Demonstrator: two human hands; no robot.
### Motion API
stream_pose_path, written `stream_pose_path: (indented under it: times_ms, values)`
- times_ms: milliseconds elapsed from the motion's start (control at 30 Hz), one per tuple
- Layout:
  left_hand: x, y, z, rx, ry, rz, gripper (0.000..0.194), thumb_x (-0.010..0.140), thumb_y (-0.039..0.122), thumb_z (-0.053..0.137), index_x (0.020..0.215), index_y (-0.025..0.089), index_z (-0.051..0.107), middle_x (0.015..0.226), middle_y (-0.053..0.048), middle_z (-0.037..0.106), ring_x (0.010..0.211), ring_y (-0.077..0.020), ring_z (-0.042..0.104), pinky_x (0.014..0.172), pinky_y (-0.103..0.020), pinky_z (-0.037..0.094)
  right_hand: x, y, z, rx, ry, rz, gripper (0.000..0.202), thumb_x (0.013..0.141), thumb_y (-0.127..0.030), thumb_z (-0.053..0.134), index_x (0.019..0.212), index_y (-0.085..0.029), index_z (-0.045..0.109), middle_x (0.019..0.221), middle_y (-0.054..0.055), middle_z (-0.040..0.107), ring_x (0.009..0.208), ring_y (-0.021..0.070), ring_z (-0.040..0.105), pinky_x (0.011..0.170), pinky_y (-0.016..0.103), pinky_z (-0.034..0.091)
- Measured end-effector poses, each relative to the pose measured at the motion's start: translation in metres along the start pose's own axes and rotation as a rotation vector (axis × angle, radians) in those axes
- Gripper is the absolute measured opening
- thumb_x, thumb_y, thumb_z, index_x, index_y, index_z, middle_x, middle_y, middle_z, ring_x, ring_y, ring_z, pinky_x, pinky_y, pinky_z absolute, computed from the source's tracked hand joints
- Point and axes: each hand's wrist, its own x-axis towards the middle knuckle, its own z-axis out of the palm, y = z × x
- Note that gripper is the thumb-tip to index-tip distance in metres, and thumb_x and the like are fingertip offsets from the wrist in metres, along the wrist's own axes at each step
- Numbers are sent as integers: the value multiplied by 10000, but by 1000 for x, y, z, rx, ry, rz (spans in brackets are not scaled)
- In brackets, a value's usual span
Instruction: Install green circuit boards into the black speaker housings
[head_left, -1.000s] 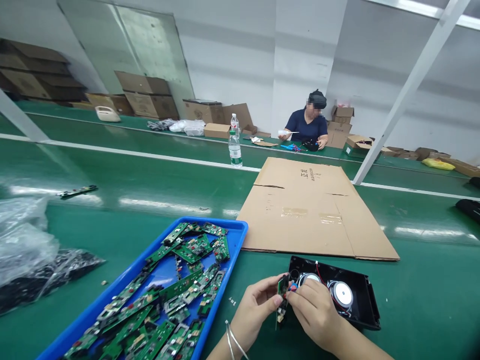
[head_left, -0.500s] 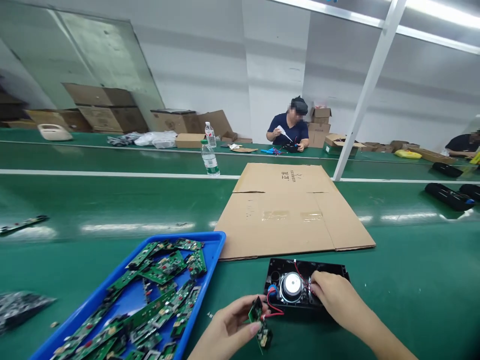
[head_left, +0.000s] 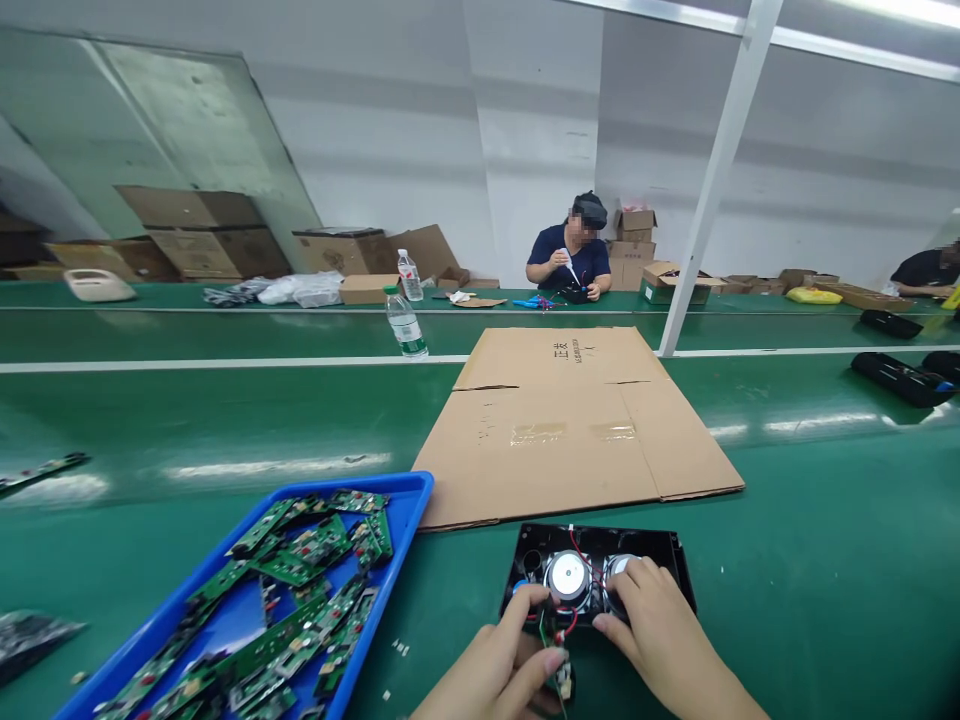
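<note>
In the head view, a black speaker housing (head_left: 651, 545) lies open-side up in front of me. It has two round drivers; the silver-white left driver (head_left: 568, 576) is in full sight, the right one (head_left: 616, 568) partly under my fingers. My left hand (head_left: 499, 660) pinches a small green circuit board (head_left: 561, 668) at the housing's near edge. Red wires (head_left: 571, 618) run from the board towards the housing. My right hand (head_left: 660, 635) grips the housing's near right part, thumb at the front edge and fingers over the right driver.
A blue tray (head_left: 390, 570) full of green circuit boards stands at the left. Flattened cardboard (head_left: 577, 460) lies behind the housing. Further back are a water bottle (head_left: 406, 325), a white post (head_left: 712, 190) and a co-worker (head_left: 570, 255) across the bench. Black speaker cases (head_left: 900, 378) sit at far right.
My left hand has brought the circuit board rightward, over the housing's near edge. My right hand has shifted from the wires between the drivers to the right driver and front edge.
</note>
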Motion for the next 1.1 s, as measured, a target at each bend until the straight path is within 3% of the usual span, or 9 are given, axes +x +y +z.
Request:
stream_pose_path:
  times_ms: [200,400,500,633,700,800,867,967,1100]
  values:
    - [38,30,-1,87,-28,-7,378,750,332,602,1048,155,453,635,-44,674,569,-222,682,463,-239,534,10,-3,9,-60,16,52,59,771,-138,645,813,-179,638,829,51,596,749,207,563,595,289,422]
    - [44,30,-9,84,22,-47,393,755,308,592,1064,151,407,682,-69,689,615,-244,696,508,-269,556,31,-4,11,-87,-45,60,213,574,24,663,649,-170,617,727,51,608,706,218,571,580,293,405]
    - [42,27,-13,85,20,-51,395,774,303,559,1092,146,383,686,-66,681,640,-247,697,559,-299,571,36,-9,13,-112,-38,63,212,590,47,624,693,-138,625,744,97,619,727,253,575,584,325,427]
    - [48,18,-14,75,32,-21,380,770,305,557,1087,151,415,658,-49,664,630,-249,694,550,-303,570,31,-9,6,-91,-17,67,192,670,40,607,685,-151,595,693,59,614,674,211,569,559,299,448]
    - [51,13,-12,65,56,-1,381,756,314,572,1077,155,442,624,-39,652,622,-255,693,534,-302,567,27,-5,1,29,58,61,181,711,12,601,701,-167,574,700,27,609,675,180,564,555,270,456]
    - [52,11,-10,26,110,47,372,755,303,572,1082,159,469,608,-30,640,606,-248,689,550,-308,568,22,-2,-3,371,275,63,155,802,-43,521,757,-183,570,738,15,608,709,157,567,587,249,463]
    - [49,16,-9,3,127,62,362,762,275,567,1091,153,477,634,-39,641,601,-238,686,559,-305,567,22,-2,-3,591,333,122,118,836,-107,498,803,-187,578,761,20,613,713,153,575,607,247,469]
    - [46,27,-8,43,77,9,340,806,212,514,1131,131,452,676,-49,628,628,-216,682,590,-289,566,22,-5,0,822,255,255,56,818,-206,536,818,-183,587,758,22,602,679,149,568,605,245,467]
    - [46,42,-5,221,16,-139,309,887,112,338,1193,94,378,738,-63,604,664,-169,665,645,-273,564,21,-12,-2,867,117,325,97,810,-268,539,774,-193,587,821,36,591,765,171,540,676,277,436]
